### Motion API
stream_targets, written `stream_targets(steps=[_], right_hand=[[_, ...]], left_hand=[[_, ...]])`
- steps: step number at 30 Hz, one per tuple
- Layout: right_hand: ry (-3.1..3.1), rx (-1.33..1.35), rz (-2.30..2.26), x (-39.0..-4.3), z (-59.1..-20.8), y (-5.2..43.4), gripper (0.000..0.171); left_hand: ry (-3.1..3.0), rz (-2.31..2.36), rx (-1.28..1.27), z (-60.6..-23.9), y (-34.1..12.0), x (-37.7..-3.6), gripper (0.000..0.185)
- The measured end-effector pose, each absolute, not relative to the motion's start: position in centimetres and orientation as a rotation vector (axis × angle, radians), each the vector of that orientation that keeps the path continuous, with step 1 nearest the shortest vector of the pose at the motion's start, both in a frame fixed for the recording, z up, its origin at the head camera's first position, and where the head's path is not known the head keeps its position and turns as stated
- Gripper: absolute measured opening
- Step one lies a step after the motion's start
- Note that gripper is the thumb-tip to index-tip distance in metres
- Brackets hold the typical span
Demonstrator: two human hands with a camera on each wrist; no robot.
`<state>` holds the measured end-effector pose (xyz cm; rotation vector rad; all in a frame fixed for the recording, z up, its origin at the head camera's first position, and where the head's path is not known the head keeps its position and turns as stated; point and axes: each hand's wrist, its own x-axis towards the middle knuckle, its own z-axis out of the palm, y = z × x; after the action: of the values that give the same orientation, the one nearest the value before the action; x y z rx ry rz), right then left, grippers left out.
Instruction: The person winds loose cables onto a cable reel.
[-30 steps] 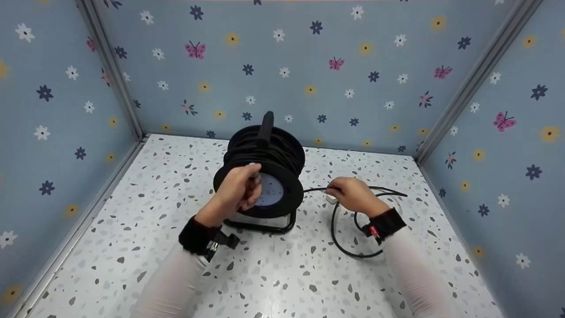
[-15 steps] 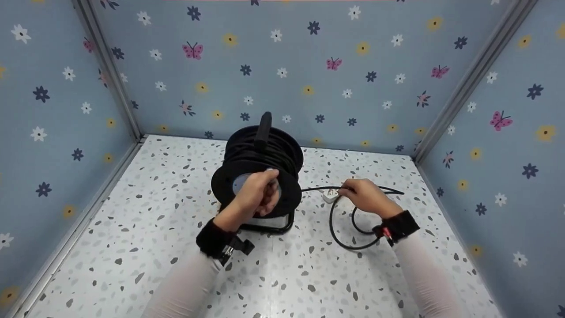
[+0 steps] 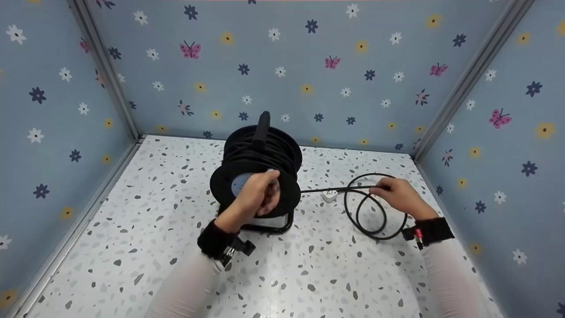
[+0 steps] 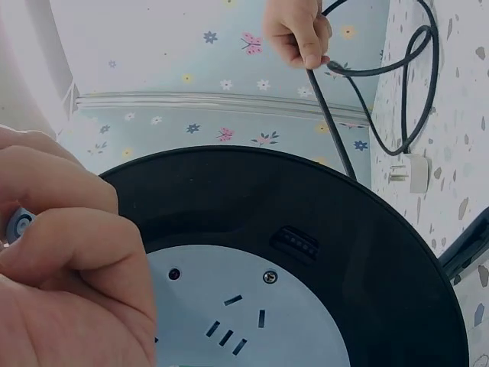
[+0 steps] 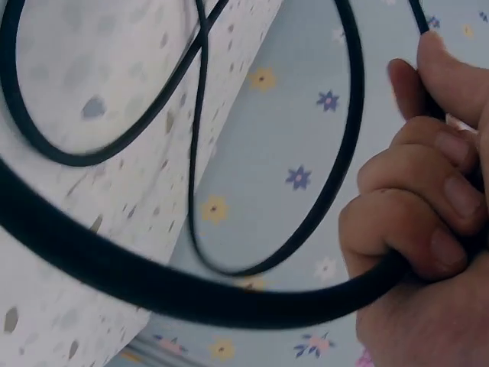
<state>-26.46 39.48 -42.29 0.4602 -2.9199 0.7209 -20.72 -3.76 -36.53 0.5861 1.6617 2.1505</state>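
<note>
A black cable reel [image 3: 219, 190] stands on the floor, wound with black cable. My left hand [image 3: 258, 194] is at its front disc, with fingers curled round a small crank knob [image 4: 19, 223] that they mostly hide. Behind them the grey socket plate [image 4: 298, 321] shows slots and screws. Off to the right, my right hand [image 3: 401, 197] grips the loose cable [image 3: 315, 190], which runs straight from the reel to the fingers. More cable [image 5: 229, 302] loops out below that fist. On the floor beneath the straight run lies a white plug [image 3: 329, 197].
The reel has a black carrying handle [image 3: 262, 129] on top and a tubular stand [image 3: 269, 229] below. Loose cable loops [image 3: 371, 234] lie around the right hand. Blue patterned walls [image 3: 291, 57] enclose the speckled floor [image 3: 154, 212] at the back and both sides.
My left hand moved rightward across the disc with the knob, then stayed there. My right hand slid right along with the cable, whose run from the reel straightened while the loops shifted right.
</note>
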Motion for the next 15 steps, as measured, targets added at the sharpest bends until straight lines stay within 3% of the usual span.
stream_targets(steps=[7, 15], right_hand=[[-2.828, 0.366, 0.678, -26.5, -42.4, 43.8, 0.02], [-2.653, 0.044, 0.319, -25.9, -40.6, 48.9, 0.03]], left_hand=[[1.655, 2.167, 0.595, -36.7, -3.6, -20.7, 0.047], [1.692, 2.156, 0.563, -37.0, -3.2, -20.6, 0.046]])
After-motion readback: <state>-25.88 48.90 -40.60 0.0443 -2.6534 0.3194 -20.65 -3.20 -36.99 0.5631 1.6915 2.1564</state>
